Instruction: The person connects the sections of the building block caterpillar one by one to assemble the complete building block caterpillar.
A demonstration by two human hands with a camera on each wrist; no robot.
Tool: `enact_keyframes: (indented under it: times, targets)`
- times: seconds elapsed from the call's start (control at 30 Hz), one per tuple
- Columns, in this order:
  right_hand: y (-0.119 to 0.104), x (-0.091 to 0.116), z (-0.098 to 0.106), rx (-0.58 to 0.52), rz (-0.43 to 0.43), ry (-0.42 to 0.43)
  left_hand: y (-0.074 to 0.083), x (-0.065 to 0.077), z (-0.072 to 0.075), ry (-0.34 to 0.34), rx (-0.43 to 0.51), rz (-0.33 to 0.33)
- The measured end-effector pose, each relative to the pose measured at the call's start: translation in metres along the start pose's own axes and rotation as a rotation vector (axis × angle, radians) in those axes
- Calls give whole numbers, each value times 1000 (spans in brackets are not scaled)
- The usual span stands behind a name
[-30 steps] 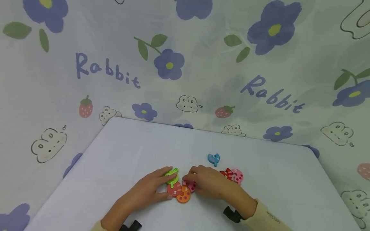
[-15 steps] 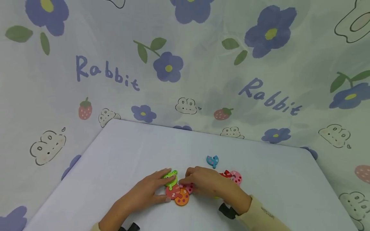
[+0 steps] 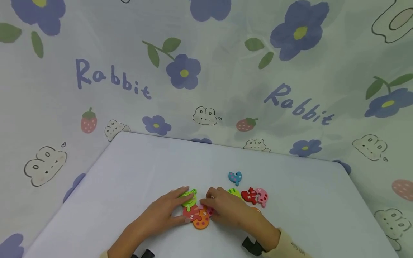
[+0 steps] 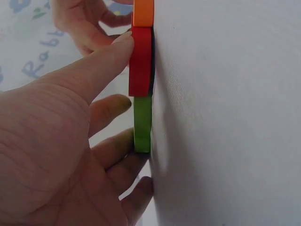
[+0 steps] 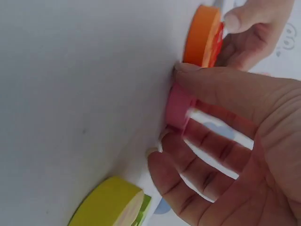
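Note:
Flat numbered puzzle pieces lie linked in a curve on the white table. The curve runs from a green piece with a face point(image 3: 190, 203) through a red piece marked 2 point(image 3: 189, 213) to an orange piece marked 3 point(image 3: 201, 221). My left hand point(image 3: 162, 213) rests along its left side, fingers extended over the green piece and thumb against the red one point(image 4: 140, 61). At the orange piece's right edge, my right hand point(image 3: 230, 208) pinches a pink dotted puzzle piece point(image 5: 178, 107) between thumb and fingers. The right hand partly hides the pink piece in the head view.
Beyond the right hand lie a blue piece point(image 3: 235, 177), a striped green piece point(image 3: 234, 192), a red piece marked 8 point(image 3: 248, 195) and a pink piece marked 9 point(image 3: 262, 196). A yellow piece point(image 5: 106, 205) sits close to the right fingers.
The right hand has shifted slightly left and nearer, against the curve, uncovering the striped green piece behind it. The left hand keeps its place. The head view has shifted a little.

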State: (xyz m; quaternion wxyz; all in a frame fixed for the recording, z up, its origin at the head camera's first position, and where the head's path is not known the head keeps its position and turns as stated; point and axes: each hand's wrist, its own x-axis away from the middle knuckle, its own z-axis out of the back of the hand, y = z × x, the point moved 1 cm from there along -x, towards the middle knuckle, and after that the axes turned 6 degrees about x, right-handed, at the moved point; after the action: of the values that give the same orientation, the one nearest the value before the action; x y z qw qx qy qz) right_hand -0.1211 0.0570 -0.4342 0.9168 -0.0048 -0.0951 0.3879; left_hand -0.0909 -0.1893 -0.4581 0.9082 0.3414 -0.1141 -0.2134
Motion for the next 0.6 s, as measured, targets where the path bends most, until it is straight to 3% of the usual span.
enact_keyframes:
  times: [0.43, 0.6]
  targets:
    - [-21, 3, -7, -56, -119, 62, 1, 1, -3, 43, 10, 10]
    - [-28, 2, -10, -69, -161, 81, 3, 2, -2, 30, 9, 11]
